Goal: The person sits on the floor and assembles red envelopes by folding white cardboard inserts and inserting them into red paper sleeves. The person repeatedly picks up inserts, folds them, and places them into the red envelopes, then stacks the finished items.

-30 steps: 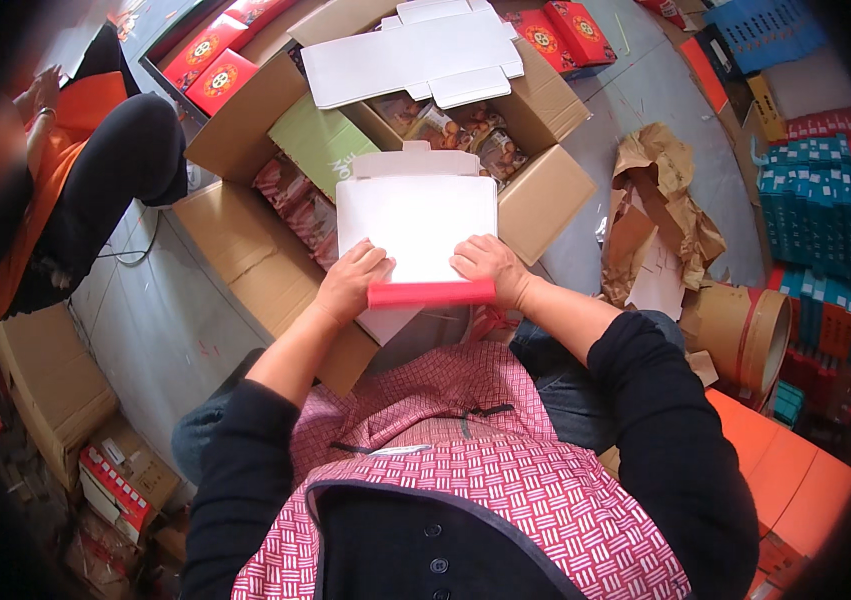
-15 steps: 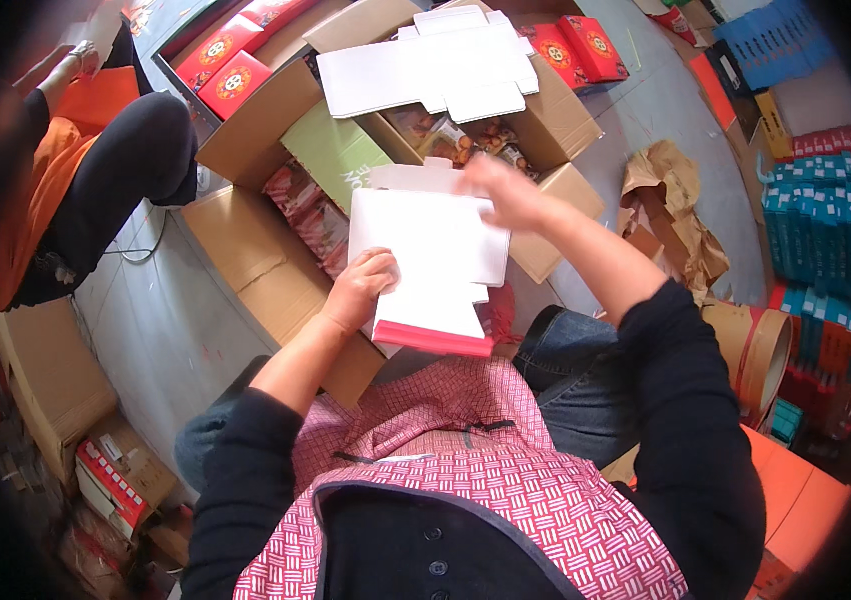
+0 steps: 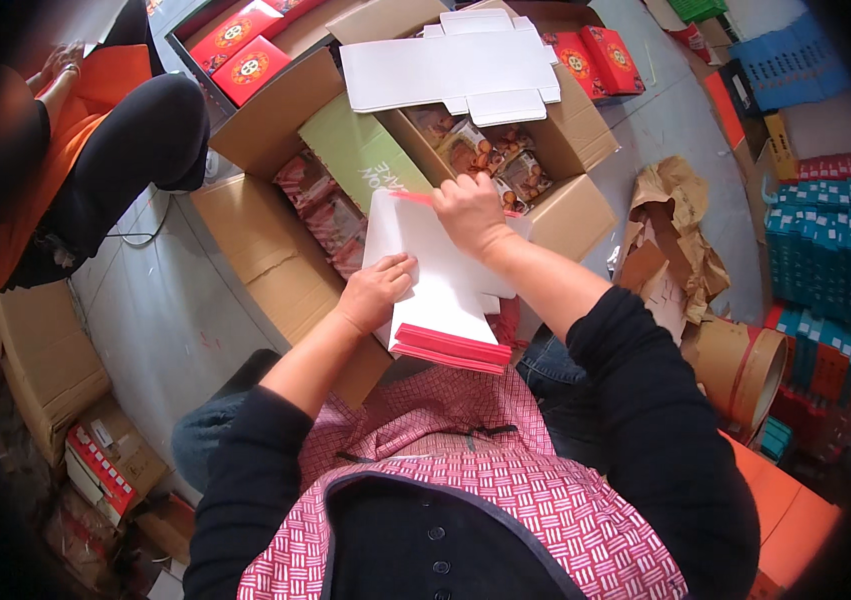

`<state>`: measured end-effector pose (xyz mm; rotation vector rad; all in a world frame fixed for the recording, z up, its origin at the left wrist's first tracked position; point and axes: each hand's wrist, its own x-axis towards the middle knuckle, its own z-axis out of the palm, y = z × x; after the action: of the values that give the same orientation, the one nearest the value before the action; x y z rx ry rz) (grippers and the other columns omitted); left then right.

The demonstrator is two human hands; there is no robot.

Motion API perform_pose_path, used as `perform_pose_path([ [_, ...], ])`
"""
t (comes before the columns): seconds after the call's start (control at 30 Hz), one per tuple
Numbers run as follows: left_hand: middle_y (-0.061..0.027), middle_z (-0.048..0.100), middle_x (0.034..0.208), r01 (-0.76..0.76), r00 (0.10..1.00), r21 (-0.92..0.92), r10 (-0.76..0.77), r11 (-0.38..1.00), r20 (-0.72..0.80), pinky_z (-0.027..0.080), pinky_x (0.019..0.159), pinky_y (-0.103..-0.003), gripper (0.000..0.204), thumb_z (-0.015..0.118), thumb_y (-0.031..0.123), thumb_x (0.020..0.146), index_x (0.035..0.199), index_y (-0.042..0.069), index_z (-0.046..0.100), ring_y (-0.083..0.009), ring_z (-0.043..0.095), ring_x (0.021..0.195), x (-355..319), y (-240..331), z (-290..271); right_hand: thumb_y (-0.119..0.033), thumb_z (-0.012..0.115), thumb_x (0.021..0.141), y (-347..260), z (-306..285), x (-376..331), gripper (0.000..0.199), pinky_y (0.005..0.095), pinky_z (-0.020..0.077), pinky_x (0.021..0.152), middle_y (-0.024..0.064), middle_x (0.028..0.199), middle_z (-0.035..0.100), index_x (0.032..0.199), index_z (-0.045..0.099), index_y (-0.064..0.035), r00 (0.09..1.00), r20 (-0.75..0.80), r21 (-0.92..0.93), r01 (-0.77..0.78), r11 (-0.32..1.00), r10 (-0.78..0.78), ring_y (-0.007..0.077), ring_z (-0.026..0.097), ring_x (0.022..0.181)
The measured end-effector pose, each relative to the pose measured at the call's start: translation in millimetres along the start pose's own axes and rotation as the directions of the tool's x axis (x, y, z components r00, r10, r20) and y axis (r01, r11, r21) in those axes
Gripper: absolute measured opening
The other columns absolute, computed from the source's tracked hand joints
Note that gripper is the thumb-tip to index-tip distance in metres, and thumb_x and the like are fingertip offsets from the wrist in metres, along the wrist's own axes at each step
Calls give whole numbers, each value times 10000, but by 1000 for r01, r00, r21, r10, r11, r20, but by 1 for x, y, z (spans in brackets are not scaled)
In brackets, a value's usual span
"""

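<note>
A part-folded cardboard box blank (image 3: 433,262), white inside with red showing at its folds, lies across my lap side of the big carton. My left hand (image 3: 377,290) grips its left edge, fingers resting on the white face. At the far edge my right hand (image 3: 470,212) is closed on the flap, where a thin red strip shows. Near me, the close end stands folded up as a layered red edge (image 3: 450,348). Part of the blank's right side is hidden by my right hand and forearm. Another flat white blank (image 3: 445,75) rests on top of the carton.
The open brown carton (image 3: 255,240) holds a green box (image 3: 360,150) and packets of wrapped food (image 3: 490,155). Red boxes (image 3: 250,70) stand beyond it. Crumpled brown paper (image 3: 680,225) and teal stacks (image 3: 815,250) are at right. Another person's leg (image 3: 135,160) is at left.
My right hand has come left and closed on the far flap, which has gone from lying flat to showing a red strip. My left hand still holds the left edge.
</note>
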<state>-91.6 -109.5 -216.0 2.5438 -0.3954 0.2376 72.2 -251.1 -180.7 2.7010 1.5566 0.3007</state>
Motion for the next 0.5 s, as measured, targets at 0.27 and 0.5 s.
perform_pose_path([
  [0.27,-56,605,1179,-10,1000,24,9,1000,25,507,847,-318,90,611,103,743,816,78,566,-232,550,1142,-7,6,3,-188,648,731,33,0,2,259,400,441,809,37,907,588,971,584,-116,967,186,170,-209,963,176,237,570,909],
  [0.5,-163,447,1358,220,975,-38,-219,975,29,304,1075,-428,420,506,25,792,1211,25,527,-340,388,1282,-29,33,-11,-233,767,686,50,-18,-37,678,399,392,963,59,1219,503,1283,472,-106,810,338,116,-541,833,479,244,450,1175],
])
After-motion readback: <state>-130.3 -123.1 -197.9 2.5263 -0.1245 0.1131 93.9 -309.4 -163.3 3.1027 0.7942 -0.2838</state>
